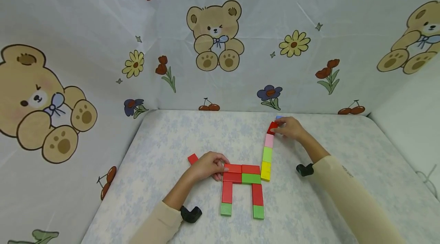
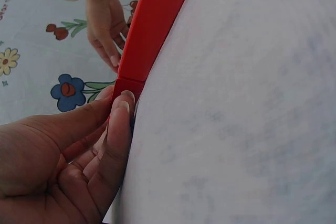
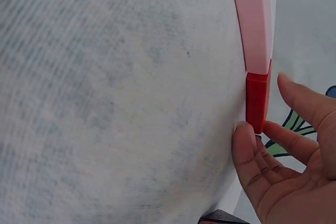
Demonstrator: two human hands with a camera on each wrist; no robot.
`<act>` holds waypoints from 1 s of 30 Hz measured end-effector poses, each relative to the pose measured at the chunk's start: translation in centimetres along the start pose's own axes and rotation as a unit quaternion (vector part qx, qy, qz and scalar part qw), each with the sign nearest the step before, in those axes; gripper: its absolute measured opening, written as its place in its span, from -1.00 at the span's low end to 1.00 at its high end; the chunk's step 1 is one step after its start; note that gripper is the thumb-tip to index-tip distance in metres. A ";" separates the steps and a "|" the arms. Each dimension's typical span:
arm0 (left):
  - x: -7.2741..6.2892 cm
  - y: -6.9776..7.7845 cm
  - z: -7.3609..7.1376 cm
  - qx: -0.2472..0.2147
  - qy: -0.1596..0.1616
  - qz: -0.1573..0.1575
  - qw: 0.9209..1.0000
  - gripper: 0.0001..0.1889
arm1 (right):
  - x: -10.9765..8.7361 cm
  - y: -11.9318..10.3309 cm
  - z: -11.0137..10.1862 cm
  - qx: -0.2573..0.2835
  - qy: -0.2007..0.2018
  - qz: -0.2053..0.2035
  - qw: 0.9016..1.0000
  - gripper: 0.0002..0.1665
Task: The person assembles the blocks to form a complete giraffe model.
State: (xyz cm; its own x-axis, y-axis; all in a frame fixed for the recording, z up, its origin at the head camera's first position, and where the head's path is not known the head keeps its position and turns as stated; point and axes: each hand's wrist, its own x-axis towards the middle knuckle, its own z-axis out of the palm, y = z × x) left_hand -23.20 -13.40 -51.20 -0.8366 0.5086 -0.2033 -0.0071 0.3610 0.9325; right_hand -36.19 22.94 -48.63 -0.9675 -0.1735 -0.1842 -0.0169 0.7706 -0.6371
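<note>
Thumb and fingers of my left hand (image 1: pixel 210 164) pinch the left end of a flat red block (image 2: pixel 124 86) in the two-row body of red and green blocks. My right hand (image 1: pixel 291 127) is at the far end of a slanting column, its fingertips touching a red block (image 3: pixel 256 100). In the right wrist view its thumb stands apart from that block. Below the red block the column continues with a pink block (image 1: pixel 269 141), a light green block (image 1: pixel 267 154) and a yellow block (image 1: pixel 265 170). Two legs, each a red block (image 1: pixel 227 191) above a green block (image 1: pixel 225 209), extend toward me.
A loose red block (image 1: pixel 193 158) lies left of my left hand, partly hidden by it. Beyond the column a blue block (image 1: pixel 279 117) shows near the back edge. Black wrist devices (image 1: pixel 191 214) sit at both sleeves. A bear-printed cloth wall (image 1: pixel 261 15) rises behind the table.
</note>
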 end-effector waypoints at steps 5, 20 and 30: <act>0.1 0.1 -0.1 -0.001 0.000 -0.002 1.000 -0.81 | 0.0 0.5 0.1 0.026 0.013 -0.008 1.000 -0.41; -0.1 0.2 0.0 -0.005 -0.001 0.000 1.000 -0.82 | 0.3 0.9 1.2 0.077 0.019 -0.004 0.997 -0.52; -0.1 0.2 0.0 -0.003 0.003 -0.001 1.000 -0.82 | 0.1 0.5 1.1 0.083 0.018 -0.015 0.996 -0.53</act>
State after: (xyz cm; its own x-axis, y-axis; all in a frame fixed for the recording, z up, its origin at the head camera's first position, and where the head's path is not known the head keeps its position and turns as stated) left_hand -23.11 -13.42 -50.94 -0.8403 0.5030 -0.2022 -0.0107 0.3575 0.9338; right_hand -36.03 22.66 -49.82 -0.9754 -0.1716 -0.1381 -0.0077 0.6533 -0.7571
